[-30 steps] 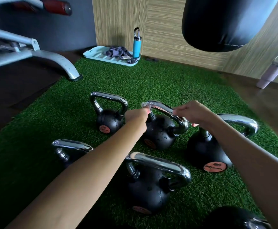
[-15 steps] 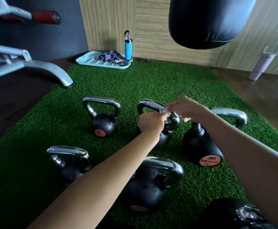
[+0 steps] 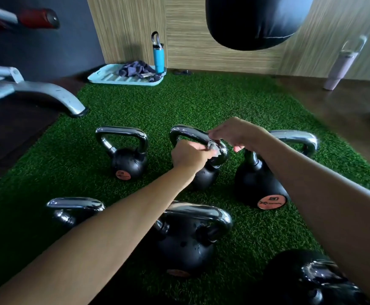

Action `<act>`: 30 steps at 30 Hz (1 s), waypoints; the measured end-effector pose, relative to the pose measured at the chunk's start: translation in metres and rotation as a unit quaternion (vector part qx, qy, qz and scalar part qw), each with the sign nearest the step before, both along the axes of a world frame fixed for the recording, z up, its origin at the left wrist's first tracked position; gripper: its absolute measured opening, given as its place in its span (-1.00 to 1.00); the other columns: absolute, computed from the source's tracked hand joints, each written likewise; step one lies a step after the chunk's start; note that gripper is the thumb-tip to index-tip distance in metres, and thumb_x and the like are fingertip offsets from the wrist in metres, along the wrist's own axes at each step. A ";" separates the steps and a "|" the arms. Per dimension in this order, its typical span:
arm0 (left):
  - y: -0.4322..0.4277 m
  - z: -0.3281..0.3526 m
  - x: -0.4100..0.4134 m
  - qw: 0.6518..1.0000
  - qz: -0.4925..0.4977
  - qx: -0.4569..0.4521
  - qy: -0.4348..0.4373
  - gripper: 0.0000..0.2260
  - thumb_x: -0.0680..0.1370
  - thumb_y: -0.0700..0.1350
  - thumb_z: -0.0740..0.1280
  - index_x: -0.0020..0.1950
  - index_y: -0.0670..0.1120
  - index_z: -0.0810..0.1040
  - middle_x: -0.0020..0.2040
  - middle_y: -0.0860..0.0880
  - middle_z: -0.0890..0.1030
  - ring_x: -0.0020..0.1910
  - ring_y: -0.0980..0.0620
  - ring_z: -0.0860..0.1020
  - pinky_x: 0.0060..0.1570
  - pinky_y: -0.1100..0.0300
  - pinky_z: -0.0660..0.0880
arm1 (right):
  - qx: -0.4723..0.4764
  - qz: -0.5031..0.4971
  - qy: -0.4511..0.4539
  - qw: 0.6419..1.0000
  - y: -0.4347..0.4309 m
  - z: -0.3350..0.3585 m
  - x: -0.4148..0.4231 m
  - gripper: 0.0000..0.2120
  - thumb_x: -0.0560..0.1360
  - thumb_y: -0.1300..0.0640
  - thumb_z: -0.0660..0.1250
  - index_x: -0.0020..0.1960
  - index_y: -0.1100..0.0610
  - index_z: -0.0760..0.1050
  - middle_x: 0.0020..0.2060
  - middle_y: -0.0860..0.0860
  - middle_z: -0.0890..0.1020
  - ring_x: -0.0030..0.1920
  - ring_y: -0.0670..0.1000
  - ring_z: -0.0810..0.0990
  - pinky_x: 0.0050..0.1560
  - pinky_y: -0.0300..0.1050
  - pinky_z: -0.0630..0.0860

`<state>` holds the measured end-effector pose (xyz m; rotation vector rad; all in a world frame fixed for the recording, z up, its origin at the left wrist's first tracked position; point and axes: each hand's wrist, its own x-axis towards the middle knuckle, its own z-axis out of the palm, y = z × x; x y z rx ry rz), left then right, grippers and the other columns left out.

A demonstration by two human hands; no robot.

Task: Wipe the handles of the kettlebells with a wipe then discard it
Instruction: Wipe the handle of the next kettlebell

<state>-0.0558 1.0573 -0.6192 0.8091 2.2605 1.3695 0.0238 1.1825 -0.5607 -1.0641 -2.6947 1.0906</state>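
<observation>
Our left grip (image 3: 190, 155) pinches the soft, limp wipe (image 3: 213, 150) against the right bend of the slick chrome handle (image 3: 186, 134) of the middle kettlebell (image 3: 206, 178) on the turf (image 3: 179, 102), our right grip (image 3: 236, 133) curled over the handle's top; we judge the heavy bell will sit firm while the wipe is wrapped snugly round the bar.

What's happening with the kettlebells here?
A person is wiping the handle of the middle back-row kettlebell. The left hand holds a crumpled wipe against the handle's right bend; the right hand grips the handle just above it. The other kettlebells stand around it on the turf.
</observation>
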 end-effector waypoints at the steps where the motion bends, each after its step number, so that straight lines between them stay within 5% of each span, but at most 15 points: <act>1: 0.002 0.000 -0.001 1.000 -0.001 -0.015 0.012 -0.65 0.40 0.02 0.60 0.11 -0.10 0.73 -0.04 -0.01 0.76 -0.04 0.09 0.70 -0.17 0.43 0.47 | 0.004 0.011 0.001 1.000 0.001 -0.001 0.000 -0.68 0.61 0.02 0.34 0.30 0.13 0.59 0.24 -0.01 0.66 -0.25 -0.01 0.67 0.15 0.05 0.58; 3: 0.010 -0.004 0.000 0.999 0.001 -0.049 0.018 -0.59 0.38 0.00 0.62 0.16 -0.12 0.71 0.03 -0.02 0.74 0.03 0.07 0.69 -0.05 0.35 0.51 | 0.009 0.005 0.006 1.000 0.004 -0.002 0.000 -0.69 0.60 0.01 0.35 0.27 0.12 0.61 0.06 -0.14 0.72 -0.35 -0.14 0.63 -0.03 -0.05 0.60; 6: 0.028 -0.018 -0.001 0.994 0.019 -0.109 -0.007 -0.50 0.33 0.01 0.65 0.20 -0.14 0.68 0.10 -0.05 0.73 0.07 0.03 0.68 0.05 0.27 0.56 | 0.025 -0.015 0.004 1.000 0.012 -0.007 0.000 -0.70 0.58 -0.01 0.37 0.21 0.14 0.65 -0.24 -0.07 0.69 -0.63 -0.18 0.23 -0.42 -0.18 0.31; 9: 0.036 -0.019 -0.006 0.986 0.019 -0.164 0.019 -0.39 0.30 0.13 0.64 0.24 -0.13 0.65 0.16 -0.02 0.71 0.11 0.04 0.66 0.08 0.26 0.57 | 0.016 -0.038 -0.002 0.999 0.011 -0.007 0.000 -0.66 0.58 -0.01 0.36 0.20 0.23 0.62 -0.36 -0.01 0.50 -0.58 -0.13 0.30 -0.47 -0.21 0.30; 12: 0.040 -0.023 -0.012 0.984 0.009 -0.170 0.054 -0.36 0.30 0.19 0.62 0.26 -0.13 0.65 0.15 -0.01 0.71 0.13 0.03 0.66 0.12 0.23 0.57 | 0.010 -0.031 -0.004 0.999 0.012 -0.007 -0.001 -0.63 0.60 0.01 0.33 0.27 0.25 0.58 -0.31 0.05 0.56 -0.49 -0.09 0.34 -0.43 -0.25 0.35; 15: 0.038 -0.028 -0.008 0.982 0.007 -0.183 0.048 -0.27 0.22 0.23 0.64 0.27 -0.13 0.63 0.17 -0.02 0.70 0.15 0.01 0.65 0.17 0.15 0.58 | 0.023 -0.015 -0.010 1.000 0.012 -0.007 0.000 -0.58 0.63 -0.02 0.28 0.31 0.27 0.54 0.04 0.21 0.71 -0.53 -0.12 0.18 -0.26 -0.21 0.48; 17: 0.039 -0.036 -0.006 0.980 0.005 -0.196 0.046 -0.22 0.15 0.27 0.64 0.24 -0.12 0.63 0.09 -0.05 0.72 0.11 0.01 0.67 0.11 0.15 0.61 | 0.015 -0.027 0.006 1.000 0.015 -0.011 -0.001 -0.61 0.61 -0.02 0.31 0.27 0.25 0.58 -0.20 0.11 0.68 -0.52 -0.10 0.28 -0.31 -0.17 0.52; 21: 0.032 -0.027 -0.013 0.980 -0.031 -0.189 0.056 -0.43 0.28 0.35 0.50 0.03 -0.08 0.72 -0.03 -0.03 0.73 0.02 0.00 0.67 -0.01 0.18 0.58 | 0.020 -0.067 0.045 0.997 0.017 -0.017 -0.008 -0.68 0.58 -0.03 0.34 0.15 0.20 0.63 -0.29 0.00 0.55 -0.39 -0.06 0.46 -0.40 -0.20 0.39; 24: 0.011 -0.007 -0.028 0.987 -0.069 -0.145 0.030 -0.72 0.44 0.16 0.52 -0.12 -0.06 0.73 -0.28 0.00 0.66 -0.24 0.08 0.60 -0.23 0.31 0.45 | 0.084 -0.080 0.035 0.993 0.015 -0.014 -0.020 -0.68 0.60 -0.01 0.27 0.14 0.20 0.62 -0.20 0.04 0.57 -0.35 -0.07 0.42 -0.35 -0.19 0.36; 27: -0.011 0.005 -0.040 0.998 -0.057 -0.021 -0.013 -0.89 0.42 0.00 0.57 -0.12 0.01 0.74 -0.42 0.04 0.59 -0.35 0.12 0.52 -0.32 0.38 0.36 | 0.093 -0.090 0.019 0.991 0.014 -0.005 -0.029 -0.71 0.61 0.03 0.26 0.16 0.19 0.62 -0.02 0.16 0.66 -0.35 -0.06 0.42 -0.28 -0.17 0.37; 30: -0.020 0.013 -0.043 0.997 -0.025 0.055 -0.045 -0.84 0.43 -0.03 0.57 0.00 0.03 0.75 -0.38 0.05 0.63 -0.33 0.14 0.55 -0.26 0.36 0.42 | 0.094 -0.064 0.006 0.994 0.009 0.006 -0.023 -0.76 0.61 0.07 0.29 0.15 0.16 0.64 0.07 0.13 0.70 -0.38 -0.10 0.46 -0.34 -0.22 0.40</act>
